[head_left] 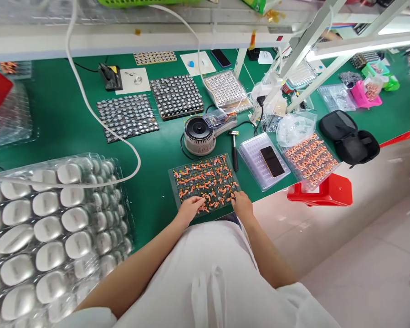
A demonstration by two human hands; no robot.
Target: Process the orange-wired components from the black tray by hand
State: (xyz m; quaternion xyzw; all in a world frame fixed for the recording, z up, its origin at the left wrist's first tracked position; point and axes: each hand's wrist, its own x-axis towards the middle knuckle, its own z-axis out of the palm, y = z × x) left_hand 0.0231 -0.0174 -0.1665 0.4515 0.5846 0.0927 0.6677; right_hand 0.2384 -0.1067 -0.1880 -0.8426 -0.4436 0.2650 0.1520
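In front of my body lies a dark tray (173,182) with rows of small orange curled parts (222,171), some with yellow and metallic bits. My left hand (190,209) is over its front edge, thumb and fingertips pinched together among the orange parts. Whatever the pinch holds is too small to make out. At the tray's front right corner, my right hand (242,205) has its fingers bent together close to another orange part; what lies between them is hidden.
Behind the tray stands a round tape dispenser (200,134) beside a small hammer (235,150). A phone (272,161) rests on stacked clear trays (251,152) at right. Large clear trays of silver oval cases (49,255) fill the left. A white cable (85,98) hangs across.
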